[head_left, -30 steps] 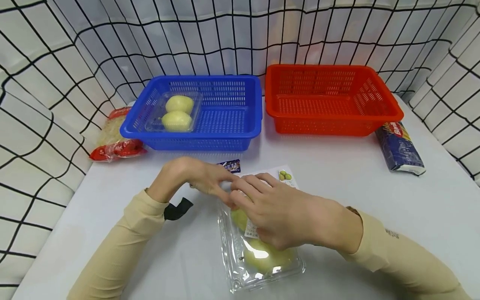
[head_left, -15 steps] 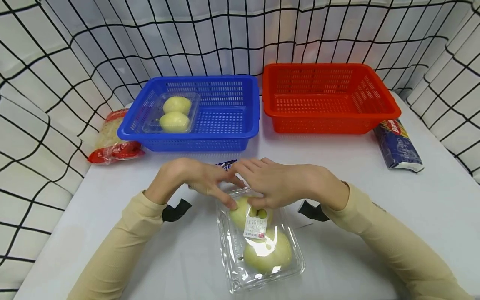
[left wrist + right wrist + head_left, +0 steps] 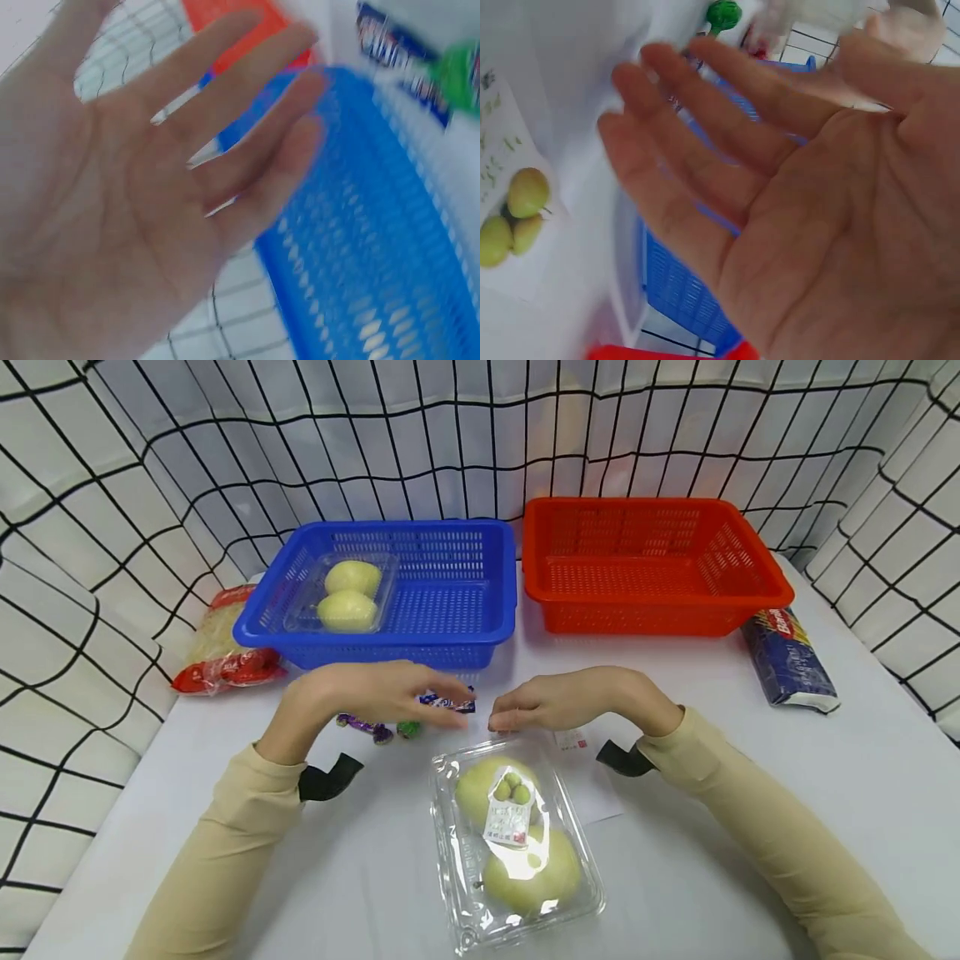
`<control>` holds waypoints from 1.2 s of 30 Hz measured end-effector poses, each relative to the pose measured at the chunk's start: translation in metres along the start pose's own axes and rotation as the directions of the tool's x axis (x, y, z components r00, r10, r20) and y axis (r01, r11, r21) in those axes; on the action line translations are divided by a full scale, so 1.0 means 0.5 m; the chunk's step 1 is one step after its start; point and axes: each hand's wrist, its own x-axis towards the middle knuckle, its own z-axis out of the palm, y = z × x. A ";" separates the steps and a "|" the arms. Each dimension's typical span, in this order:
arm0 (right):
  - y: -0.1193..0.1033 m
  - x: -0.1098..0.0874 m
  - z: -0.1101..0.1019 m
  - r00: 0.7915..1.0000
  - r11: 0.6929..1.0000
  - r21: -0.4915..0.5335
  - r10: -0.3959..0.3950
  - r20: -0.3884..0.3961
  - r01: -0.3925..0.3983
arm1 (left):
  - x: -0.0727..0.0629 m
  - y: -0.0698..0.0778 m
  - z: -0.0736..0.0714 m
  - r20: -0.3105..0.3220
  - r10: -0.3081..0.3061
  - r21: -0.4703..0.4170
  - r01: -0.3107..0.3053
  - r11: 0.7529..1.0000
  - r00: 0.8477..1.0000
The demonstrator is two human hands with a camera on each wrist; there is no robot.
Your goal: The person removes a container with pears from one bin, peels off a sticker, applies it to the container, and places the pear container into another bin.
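Note:
A clear plastic clamshell pack (image 3: 536, 893) with two large pale yellow-green fruits (image 3: 534, 870) lies on the table in front of me. A white label (image 3: 507, 821) with a green fruit picture shows on its lid. My left hand (image 3: 378, 693) hovers beyond its upper left corner, palm inward and holding nothing. Fingers relaxed, my right hand (image 3: 581, 697) hangs just beyond the pack's far end, also holding nothing. Partly under the pack and right hand lies a white paper sheet (image 3: 597, 797); its printed pears (image 3: 526, 193) appear in the right wrist view.
Behind the hands stand a blue basket (image 3: 382, 650) bearing another fruit pack (image 3: 303, 610) and a red basket (image 3: 656, 618). A blue wrapper (image 3: 457, 702), purple wrapper (image 3: 360, 723) and green round candy (image 3: 408, 729) lie near my left hand. A red-ended bag (image 3: 228, 643) and blue box (image 3: 791, 660) flank the baskets.
Both hands have come off the clamshell's far end and moved apart. The right hand moved away from over the label, exposing it. The wrapped candies now show beside the left hand.

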 end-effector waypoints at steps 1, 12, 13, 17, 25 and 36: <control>0.004 0.004 0.000 1.000 1.000 0.003 -0.002 0.021 0.002 | -0.007 -0.006 -0.006 -0.073 0.018 -0.005 -0.018 1.000 0.997; 0.002 0.016 0.014 0.994 0.995 0.101 0.000 0.112 -0.011 | -0.001 -0.057 -0.035 -0.561 -0.020 0.102 0.092 0.991 0.828; 0.001 0.015 0.015 0.994 0.993 0.120 0.000 0.112 -0.014 | 0.004 -0.064 -0.031 -0.556 -0.053 0.104 0.132 0.986 0.830; -0.001 0.015 0.022 0.995 0.989 0.151 -0.014 0.099 -0.002 | 0.019 -0.084 -0.017 -0.487 -0.168 0.111 0.251 0.962 0.857; -0.009 0.008 0.016 0.993 0.974 0.223 0.004 0.115 -0.030 | 0.019 -0.083 -0.016 -0.437 -0.190 0.125 0.269 0.955 0.879; -0.014 -0.067 -0.029 0.973 0.998 0.045 -0.042 -0.228 0.053 | 0.026 -0.072 -0.024 -0.423 -0.176 0.175 0.271 0.947 0.889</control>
